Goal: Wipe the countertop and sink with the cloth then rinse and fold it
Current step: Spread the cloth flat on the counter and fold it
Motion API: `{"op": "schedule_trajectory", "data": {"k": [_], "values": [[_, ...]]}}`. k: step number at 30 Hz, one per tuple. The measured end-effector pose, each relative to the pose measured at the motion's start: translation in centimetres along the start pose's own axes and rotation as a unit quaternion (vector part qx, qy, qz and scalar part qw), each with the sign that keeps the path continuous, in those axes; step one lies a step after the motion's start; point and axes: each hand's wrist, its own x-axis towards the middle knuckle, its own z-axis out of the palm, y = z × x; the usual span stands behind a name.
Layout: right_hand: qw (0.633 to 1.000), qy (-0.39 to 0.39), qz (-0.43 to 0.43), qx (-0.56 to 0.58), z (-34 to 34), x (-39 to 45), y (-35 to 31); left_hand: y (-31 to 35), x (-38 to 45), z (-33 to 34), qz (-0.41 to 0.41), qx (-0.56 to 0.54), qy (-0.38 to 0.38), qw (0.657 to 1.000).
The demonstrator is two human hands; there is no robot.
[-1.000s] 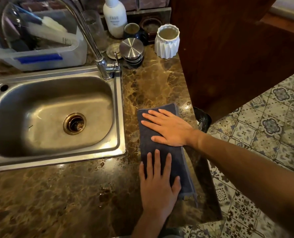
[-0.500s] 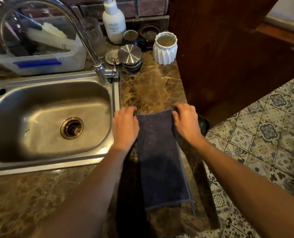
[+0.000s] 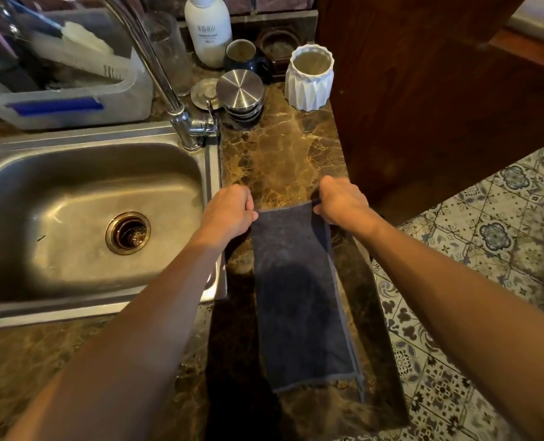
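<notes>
A dark grey cloth (image 3: pixel 299 294), folded into a long strip, lies flat on the brown marble countertop (image 3: pixel 280 160) to the right of the steel sink (image 3: pixel 83 224). My left hand (image 3: pixel 229 213) pinches the cloth's far left corner. My right hand (image 3: pixel 340 202) pinches its far right corner. Both hands hold the far edge just above the counter, while the near end lies close to the counter's front edge.
Behind the sink's faucet (image 3: pixel 168 90) stands a plastic dish bin (image 3: pixel 67 84). At the back of the counter are a white bottle (image 3: pixel 208 30), a dark mug (image 3: pixel 245 57), stacked steel bowls (image 3: pixel 242 93) and a white ribbed cup (image 3: pixel 310 79). A wooden panel (image 3: pixel 423 100) and patterned tile floor (image 3: pixel 487 249) lie to the right.
Both hands left their flat press on the cloth and moved to its far corners, which they now pinch. The far edge is slightly lifted compared with half a second ago.
</notes>
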Motion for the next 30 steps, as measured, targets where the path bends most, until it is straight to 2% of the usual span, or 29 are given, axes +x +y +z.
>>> {"op": "schedule_trajectory", "data": {"k": [3,5,8,12,14,17,19,22,25,28,30], "values": [[1.0,0.006,0.005,0.016,-0.4,0.1,-0.2,0.2,0.2,-0.2,0.012,0.006,0.023,1.0],[0.993,0.025,-0.01,0.115,-0.4,0.5,0.1,0.2,0.4,-0.6,0.01,-0.019,0.055,0.998],[0.96,0.079,-0.041,0.265,-0.8,0.6,0.7,0.2,0.8,-1.7,0.022,-0.076,0.099,0.992],[0.954,0.098,-0.075,0.273,-1.8,-0.3,1.4,0.7,0.1,-2.8,0.061,-0.119,0.105,0.985],[0.946,0.106,-0.09,0.292,-2.4,-1.4,1.9,0.7,-1.1,-3.0,0.089,-0.094,0.117,0.985],[0.948,0.123,-0.133,0.262,-2.7,-4.4,2.8,0.4,-4.5,-3.0,0.147,-0.039,0.135,0.979],[0.935,0.096,-0.143,0.311,-2.4,-7.1,3.5,-0.1,-7.2,-2.6,0.148,-0.065,0.131,0.978],[0.879,0.025,-0.116,0.462,-0.7,-10.8,4.6,-1.3,-10.8,-1.1,0.121,-0.189,0.101,0.969],[0.837,-0.004,-0.074,0.542,2.0,-14.0,5.1,-2.5,-14.1,1.5,0.086,-0.217,0.107,0.967],[0.823,-0.009,-0.026,0.567,4.9,-16.4,5.8,-3.3,-17.4,4.4,0.059,-0.253,0.114,0.959],[0.838,-0.012,-0.011,0.546,6.4,-17.4,6.4,-4.0,-19.3,6.1,0.05,-0.253,0.112,0.96]]}}
